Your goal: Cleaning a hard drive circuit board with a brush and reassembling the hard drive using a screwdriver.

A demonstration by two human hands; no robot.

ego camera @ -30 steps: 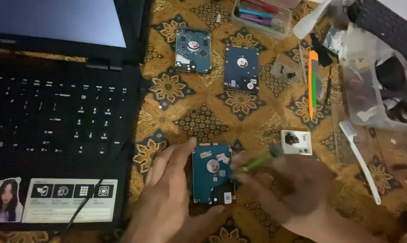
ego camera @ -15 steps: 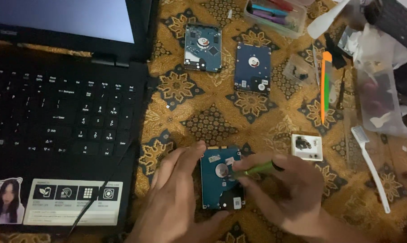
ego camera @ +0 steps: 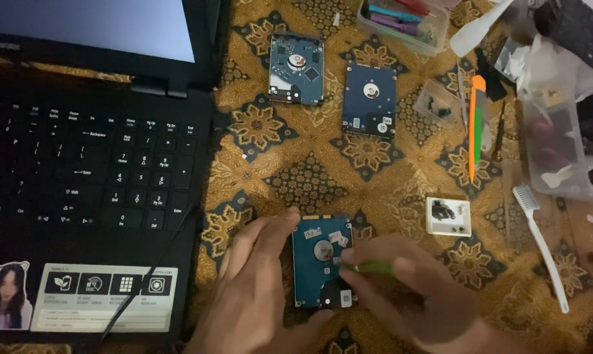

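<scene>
Blue hard drive (ego camera: 321, 269) circuit-side up on patterned desk (ego camera: 296, 177) near front edge, my left hand (ego camera: 260, 288) steadying its left side, fingers spread, my right hand (ego camera: 408, 288) pinching green screwdriver (ego camera: 370, 267) over it, two more drives (ego camera: 332, 82) beyond, black laptop (ego camera: 87, 164) left.

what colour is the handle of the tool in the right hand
Green: the slim tool in the right hand has a green handle, over the hard drive; head view shows it.
</scene>
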